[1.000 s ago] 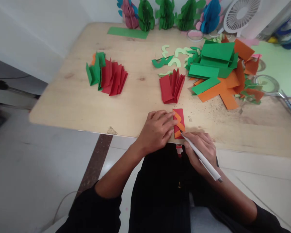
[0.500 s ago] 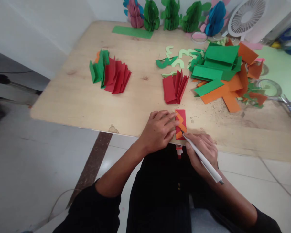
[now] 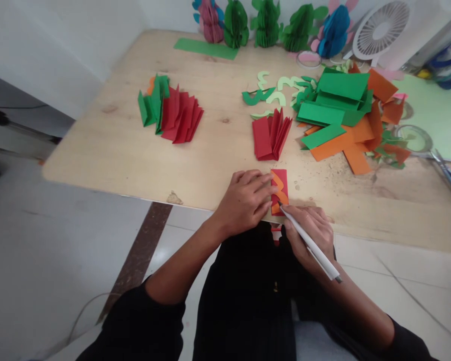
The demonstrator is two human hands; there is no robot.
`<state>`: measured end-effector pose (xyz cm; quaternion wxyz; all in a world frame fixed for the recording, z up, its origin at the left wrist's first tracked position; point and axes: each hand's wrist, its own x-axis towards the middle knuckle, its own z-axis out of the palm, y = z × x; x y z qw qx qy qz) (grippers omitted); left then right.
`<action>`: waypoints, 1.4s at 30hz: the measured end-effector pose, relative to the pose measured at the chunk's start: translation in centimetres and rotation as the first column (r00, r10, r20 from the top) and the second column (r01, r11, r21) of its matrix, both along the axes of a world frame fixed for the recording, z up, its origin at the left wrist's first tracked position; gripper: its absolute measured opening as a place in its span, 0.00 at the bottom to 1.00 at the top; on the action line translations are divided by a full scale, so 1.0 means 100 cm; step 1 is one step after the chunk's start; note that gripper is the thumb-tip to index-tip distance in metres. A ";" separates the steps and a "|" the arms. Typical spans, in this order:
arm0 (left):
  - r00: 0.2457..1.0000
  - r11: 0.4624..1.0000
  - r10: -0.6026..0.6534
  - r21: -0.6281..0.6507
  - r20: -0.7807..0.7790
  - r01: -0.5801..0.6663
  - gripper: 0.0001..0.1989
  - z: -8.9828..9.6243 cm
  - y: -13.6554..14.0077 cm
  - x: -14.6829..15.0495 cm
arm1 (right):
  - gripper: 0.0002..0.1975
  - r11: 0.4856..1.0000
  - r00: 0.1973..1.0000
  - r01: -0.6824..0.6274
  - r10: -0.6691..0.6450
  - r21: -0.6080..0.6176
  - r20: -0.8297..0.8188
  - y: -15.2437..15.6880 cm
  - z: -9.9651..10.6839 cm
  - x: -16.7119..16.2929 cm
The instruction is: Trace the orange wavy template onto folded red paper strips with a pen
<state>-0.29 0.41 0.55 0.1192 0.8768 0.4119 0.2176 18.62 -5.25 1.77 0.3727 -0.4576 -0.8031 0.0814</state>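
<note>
At the table's front edge lies a folded red paper piece (image 3: 283, 176) with a curvy orange paper cutout (image 3: 278, 181) on top of it. My left hand (image 3: 248, 198) rests palm down beside them, its fingers laid out and the tips pressing the cutout's left side. A white pen (image 3: 311, 245) is gripped in my right hand (image 3: 310, 228); its dark tip touches the lower part of the cutout, near the edge. Just beyond stands a bundle of folded red paper (image 3: 270, 135).
Folded red papers (image 3: 182, 118) and green papers (image 3: 156, 103) stand at the left. Green folded papers (image 3: 334, 98) and orange papers (image 3: 361, 133) are heaped at the right, near scissors (image 3: 448, 173). Paper honeycomb figures (image 3: 266, 25) and a white fan (image 3: 381, 30) line the back.
The pen tip and my right hand have shifted slightly left along the orange cutout. My left hand stays in place on it. The view has moved a little.
</note>
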 end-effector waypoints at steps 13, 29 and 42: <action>1.000 1.000 0.006 -0.004 0.005 -0.006 0.15 -0.001 0.000 0.000 | 0.12 1.000 1.000 0.002 -0.002 0.006 0.007 0.002 -0.001 -0.002; 1.000 1.000 0.009 0.001 -0.007 -0.009 0.15 -0.002 0.000 -0.001 | 0.12 0.999 0.999 0.038 -0.038 -0.011 0.007 0.002 -0.001 -0.001; 1.000 1.000 0.001 -0.001 -0.007 -0.001 0.15 -0.002 0.000 -0.001 | 0.12 1.000 0.997 0.019 -0.021 0.024 0.074 0.001 -0.003 -0.001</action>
